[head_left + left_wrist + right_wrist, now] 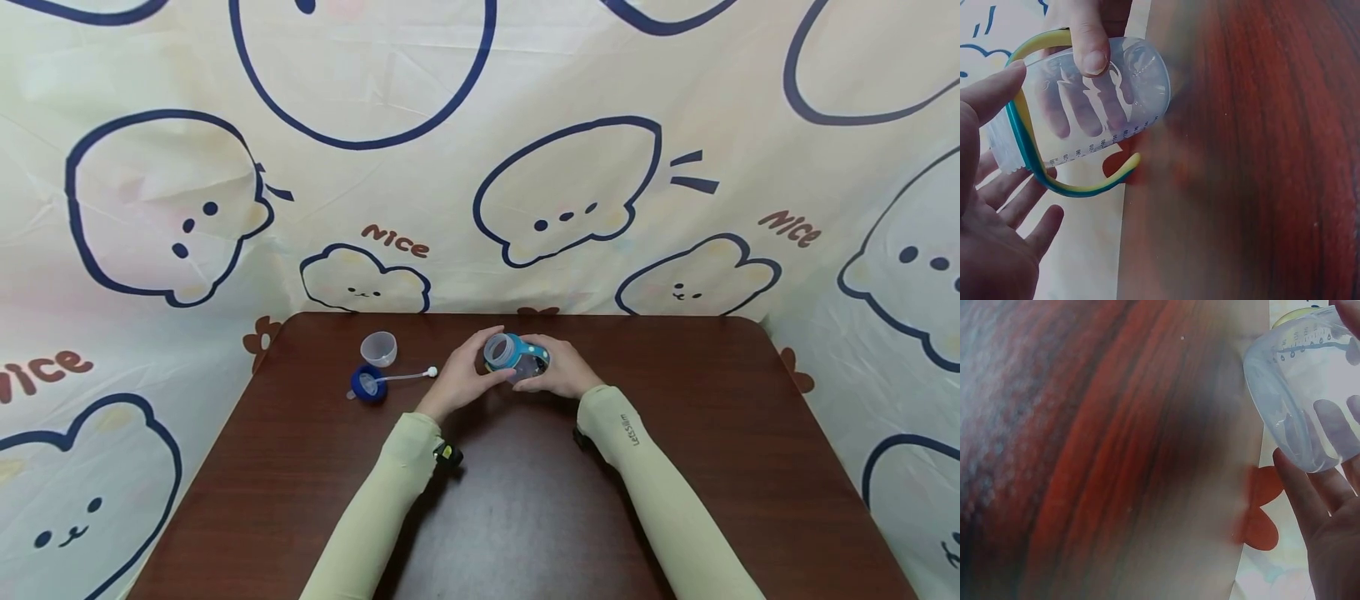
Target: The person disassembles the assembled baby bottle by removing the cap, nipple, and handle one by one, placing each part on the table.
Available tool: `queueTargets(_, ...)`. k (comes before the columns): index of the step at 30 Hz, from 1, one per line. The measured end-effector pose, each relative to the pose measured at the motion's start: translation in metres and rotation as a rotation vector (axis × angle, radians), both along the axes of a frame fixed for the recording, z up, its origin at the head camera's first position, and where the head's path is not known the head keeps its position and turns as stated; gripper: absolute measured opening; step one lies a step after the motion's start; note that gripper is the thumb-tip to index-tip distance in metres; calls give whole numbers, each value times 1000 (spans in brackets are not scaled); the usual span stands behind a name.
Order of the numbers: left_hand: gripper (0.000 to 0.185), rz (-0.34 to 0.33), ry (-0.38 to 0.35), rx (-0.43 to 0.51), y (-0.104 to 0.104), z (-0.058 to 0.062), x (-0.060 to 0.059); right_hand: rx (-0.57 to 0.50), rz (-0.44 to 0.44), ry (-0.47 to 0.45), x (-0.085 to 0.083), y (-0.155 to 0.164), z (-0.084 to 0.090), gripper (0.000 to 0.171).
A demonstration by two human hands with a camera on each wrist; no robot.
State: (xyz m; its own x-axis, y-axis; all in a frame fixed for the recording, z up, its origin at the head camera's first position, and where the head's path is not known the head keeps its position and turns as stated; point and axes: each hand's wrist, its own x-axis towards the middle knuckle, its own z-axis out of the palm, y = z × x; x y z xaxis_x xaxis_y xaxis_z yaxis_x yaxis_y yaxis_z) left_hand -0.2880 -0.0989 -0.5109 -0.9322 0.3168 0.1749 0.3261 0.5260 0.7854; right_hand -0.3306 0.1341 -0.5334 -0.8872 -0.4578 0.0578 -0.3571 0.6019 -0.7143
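Note:
Both hands hold a clear baby bottle (1141, 81) tilted over the far part of the table, its open mouth toward the left hand. A blue-green and yellow handle ring (1027, 134) circles the bottle near its neck, with one curved arm sticking out. My left hand (467, 375) has its thumb on the ring and its fingers around the far side of the neck. The right hand (558, 367) grips the bottle's body; its fingers show through the clear wall in the left wrist view. Printed measuring marks run along the side.
Left of the hands lie a blue bottle lid (369, 383) with a straw (405, 377) ending in a white weight, and a clear dome cap (378, 349). The brown table (517, 517) meets a printed curtain (450, 183) at its far edge.

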Motion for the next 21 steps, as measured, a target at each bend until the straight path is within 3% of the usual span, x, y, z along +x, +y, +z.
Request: queueTargets(21,76,13,-5,43,-4,-1,0,1,-12,-36,3,-2,3,91)
